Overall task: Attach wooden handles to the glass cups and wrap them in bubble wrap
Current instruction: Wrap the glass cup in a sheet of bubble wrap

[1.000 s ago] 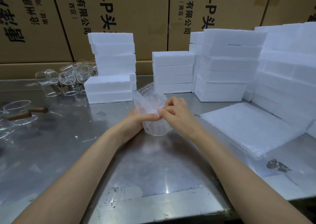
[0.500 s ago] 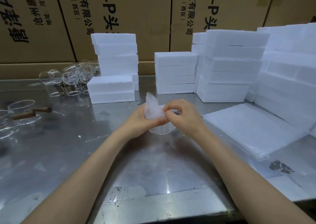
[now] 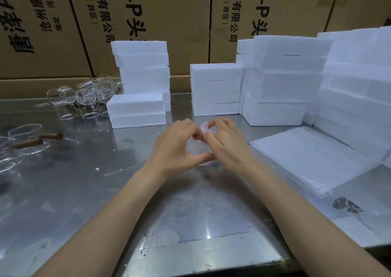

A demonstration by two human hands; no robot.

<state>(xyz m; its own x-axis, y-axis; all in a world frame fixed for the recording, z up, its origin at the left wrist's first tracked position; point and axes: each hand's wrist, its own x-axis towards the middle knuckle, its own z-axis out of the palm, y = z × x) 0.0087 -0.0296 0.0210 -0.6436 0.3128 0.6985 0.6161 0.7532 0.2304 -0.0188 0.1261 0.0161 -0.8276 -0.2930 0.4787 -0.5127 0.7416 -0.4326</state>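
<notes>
Wrap step in hand — both hands work at mid-table on a small clear glass cup (image 3: pixel 198 149) already bundled in translucent bubble wrap (image 3: pixel 203 128). Left hand (image 3: pixel 176 146) curls round the bundle's left side, thumb under its near edge; right hand (image 3: pixel 227 144) closes on the right side, fingertips pinching the loose top of the wrap above the cup's mouth. Cup itself mostly hidden by fingers and wrap; only a bit of clear base shows near the thumbs, sitting on or just above the scuffed steel table (image 3: pixel 118 192) — cannot tell which. Whether this cup has a handle on it: not visible.

Judgement: the wrap is near done, with the top tuft being gathered or tucked in. Next move likely calls for pushing that loose end down into the mouth or folding it flat, keeping the left hand's grip so the sheet doesn't spring open.

Around: flat stack of bubble wrap sheets (image 3: pixel 313 158) just right of the hands; glass cups with brown wooden handles (image 3: pixel 31 141) far left; cluster of more clear cups (image 3: pixel 84 98) back left; white foam boxes (image 3: pixel 215 90) stacked along the back and right; printed cardboard cartons (image 3: pixel 169 18) behind.
</notes>
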